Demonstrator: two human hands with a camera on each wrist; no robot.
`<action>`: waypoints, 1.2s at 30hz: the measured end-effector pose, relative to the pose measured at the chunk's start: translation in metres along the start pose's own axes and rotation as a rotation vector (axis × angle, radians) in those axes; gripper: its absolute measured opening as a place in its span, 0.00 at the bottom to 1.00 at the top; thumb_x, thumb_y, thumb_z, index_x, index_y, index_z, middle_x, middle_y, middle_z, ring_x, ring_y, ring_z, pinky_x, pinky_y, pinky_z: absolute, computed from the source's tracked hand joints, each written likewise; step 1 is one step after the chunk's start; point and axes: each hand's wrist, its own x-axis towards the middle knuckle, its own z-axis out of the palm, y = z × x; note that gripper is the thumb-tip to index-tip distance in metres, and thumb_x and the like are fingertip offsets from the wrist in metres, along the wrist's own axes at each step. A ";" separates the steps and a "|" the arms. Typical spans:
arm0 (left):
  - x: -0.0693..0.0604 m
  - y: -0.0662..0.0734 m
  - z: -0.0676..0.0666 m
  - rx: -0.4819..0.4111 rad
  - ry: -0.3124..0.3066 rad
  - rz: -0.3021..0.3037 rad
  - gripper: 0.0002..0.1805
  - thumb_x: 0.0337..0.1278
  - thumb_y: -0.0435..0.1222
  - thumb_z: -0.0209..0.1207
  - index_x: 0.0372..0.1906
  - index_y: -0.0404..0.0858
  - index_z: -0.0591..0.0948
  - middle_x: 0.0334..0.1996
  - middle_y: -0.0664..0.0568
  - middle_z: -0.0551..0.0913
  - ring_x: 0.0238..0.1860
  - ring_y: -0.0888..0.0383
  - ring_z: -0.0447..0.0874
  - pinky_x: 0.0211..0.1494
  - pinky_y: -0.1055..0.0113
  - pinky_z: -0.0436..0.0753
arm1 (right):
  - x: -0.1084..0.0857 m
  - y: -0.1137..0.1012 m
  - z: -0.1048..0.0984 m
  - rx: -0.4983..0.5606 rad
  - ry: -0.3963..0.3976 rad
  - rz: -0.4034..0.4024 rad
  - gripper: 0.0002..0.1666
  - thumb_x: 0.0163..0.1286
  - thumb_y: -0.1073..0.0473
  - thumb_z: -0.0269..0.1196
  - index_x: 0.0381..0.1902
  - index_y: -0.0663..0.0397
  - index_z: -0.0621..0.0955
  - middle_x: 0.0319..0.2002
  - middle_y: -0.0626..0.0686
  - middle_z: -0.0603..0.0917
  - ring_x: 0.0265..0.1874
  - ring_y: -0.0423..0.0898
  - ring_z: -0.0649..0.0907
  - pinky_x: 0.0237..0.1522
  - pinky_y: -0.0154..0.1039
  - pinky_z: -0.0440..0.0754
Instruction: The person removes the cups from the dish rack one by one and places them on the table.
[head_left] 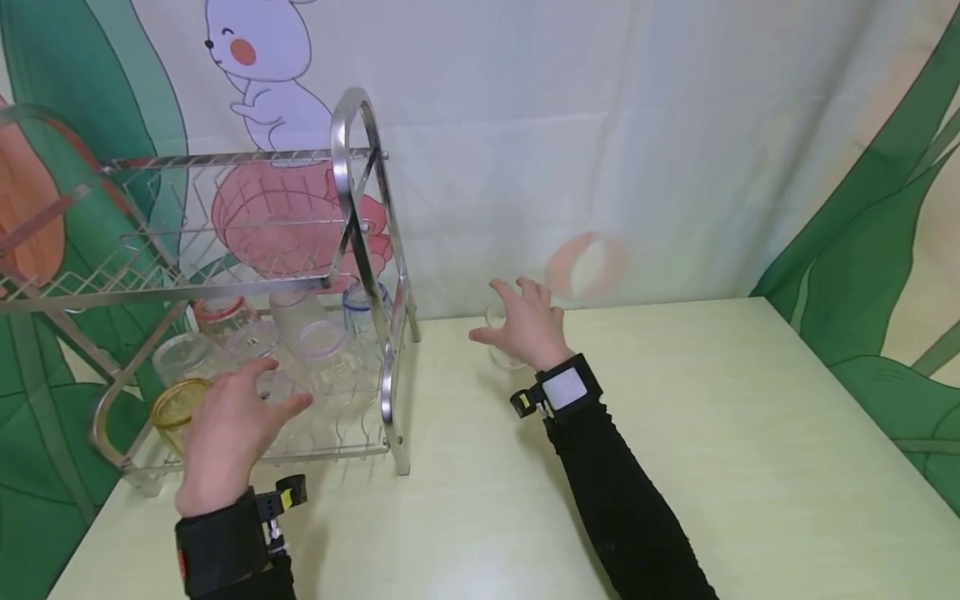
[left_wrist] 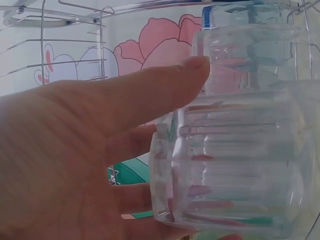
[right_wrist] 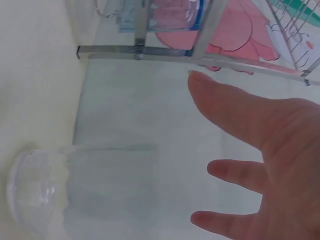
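My left hand [head_left: 234, 421] reaches into the lower tier of a metal dish rack [head_left: 358, 208], thumb and fingers spread about an upside-down clear glass [left_wrist: 235, 165]. In the left wrist view the thumb [left_wrist: 165, 87] stands apart from that glass, while other fingers pass partly behind it. At the back of the table, my right hand [head_left: 528, 325] hovers with spread fingers over another clear glass [right_wrist: 40, 190]. That glass stands on the table and is partly hidden by the hand in the head view. Nothing is held in the right hand.
Several more glasses share the lower tier, among them a yellow one [head_left: 178, 404], a red-rimmed one [head_left: 223, 312] and a blue-rimmed one [head_left: 366, 312]. The upper tier [head_left: 225, 225] is wire. A printed curtain [head_left: 675, 150] hangs behind the pale table [head_left: 675, 400].
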 end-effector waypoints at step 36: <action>-0.024 0.000 -0.025 -0.140 -0.011 0.102 0.47 0.70 0.60 0.58 0.82 0.37 0.59 0.76 0.25 0.61 0.69 0.23 0.65 0.63 0.27 0.71 | -0.074 -0.001 -0.065 0.217 0.009 -0.216 0.43 0.66 0.49 0.74 0.75 0.51 0.72 0.71 0.59 0.71 0.72 0.60 0.71 0.71 0.58 0.74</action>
